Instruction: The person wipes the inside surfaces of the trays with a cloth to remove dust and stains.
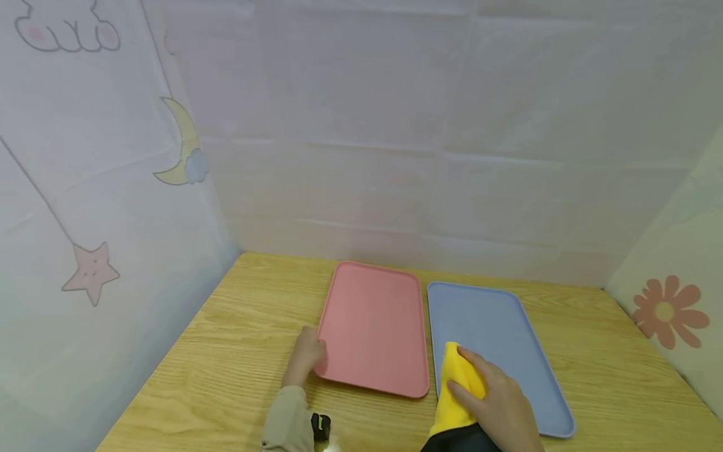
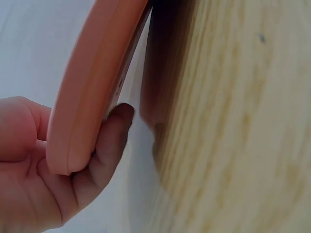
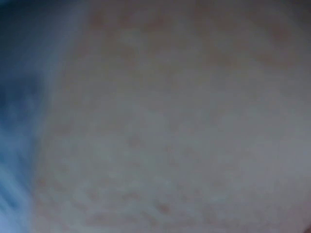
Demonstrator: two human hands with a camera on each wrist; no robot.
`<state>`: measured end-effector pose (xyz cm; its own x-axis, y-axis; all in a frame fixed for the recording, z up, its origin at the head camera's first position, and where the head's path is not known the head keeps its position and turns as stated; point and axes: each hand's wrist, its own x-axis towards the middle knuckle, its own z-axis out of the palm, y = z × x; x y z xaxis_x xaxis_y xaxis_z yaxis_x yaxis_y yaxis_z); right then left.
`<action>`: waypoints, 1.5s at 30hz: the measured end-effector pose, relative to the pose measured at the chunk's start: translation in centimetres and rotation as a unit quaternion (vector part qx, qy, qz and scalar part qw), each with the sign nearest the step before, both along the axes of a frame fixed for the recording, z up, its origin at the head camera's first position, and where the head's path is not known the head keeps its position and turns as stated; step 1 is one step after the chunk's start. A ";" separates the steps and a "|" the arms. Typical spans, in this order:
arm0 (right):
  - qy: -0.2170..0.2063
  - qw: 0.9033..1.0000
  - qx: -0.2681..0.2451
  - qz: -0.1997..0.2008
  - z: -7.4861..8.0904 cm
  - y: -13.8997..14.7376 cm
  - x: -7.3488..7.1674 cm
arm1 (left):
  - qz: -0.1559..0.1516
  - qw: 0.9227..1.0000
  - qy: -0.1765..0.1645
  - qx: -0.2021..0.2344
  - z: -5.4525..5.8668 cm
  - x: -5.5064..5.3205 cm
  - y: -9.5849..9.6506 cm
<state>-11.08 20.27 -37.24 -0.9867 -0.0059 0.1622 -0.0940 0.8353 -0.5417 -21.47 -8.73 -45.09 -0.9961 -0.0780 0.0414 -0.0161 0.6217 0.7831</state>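
At its left edge, a pink tray (image 1: 374, 329) is gripped by my left hand (image 1: 307, 353). In the left wrist view that hand (image 2: 58, 170) has its fingers curled under the tray's rim (image 2: 90, 97), and a gap shows between this edge and the wooden table. My right hand (image 1: 499, 402) holds a folded yellow cloth (image 1: 460, 383) between thumb and fingers, over the near left part of a blue tray (image 1: 491, 320). The right wrist view is blurred and filled by a close surface, so it shows no detail of the grip.
Both trays lie side by side on a wooden table (image 1: 226, 351), with a narrow strip of wood between them. A pale fabric wall (image 1: 361, 138) stands behind the table, and printed side walls rise at left and right.
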 end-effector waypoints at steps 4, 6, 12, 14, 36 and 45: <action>0.000 1.000 0.001 -0.001 0.0 -0.1 0.1 | 0.011 1.000 0.001 0.022 0.0 -0.1 0.1; -0.001 1.000 0.000 -0.001 0.0 -0.1 0.1 | 0.014 0.999 0.003 0.032 -0.2 -0.2 0.2; -0.007 1.000 -0.003 -0.001 -0.1 -0.1 0.2 | 0.009 0.997 -0.007 0.070 -0.7 -0.4 0.5; -0.009 1.000 -0.003 -0.002 -0.1 -0.1 0.2 | 0.009 0.996 -0.013 0.092 -0.9 -0.5 0.5; -0.006 1.000 -0.003 0.003 -0.1 -0.2 0.1 | 0.018 0.952 0.025 0.305 1.1 1.0 1.0; 0.043 0.999 0.005 0.009 0.2 0.0 0.1 | 0.023 0.938 0.054 0.342 3.5 3.4 1.7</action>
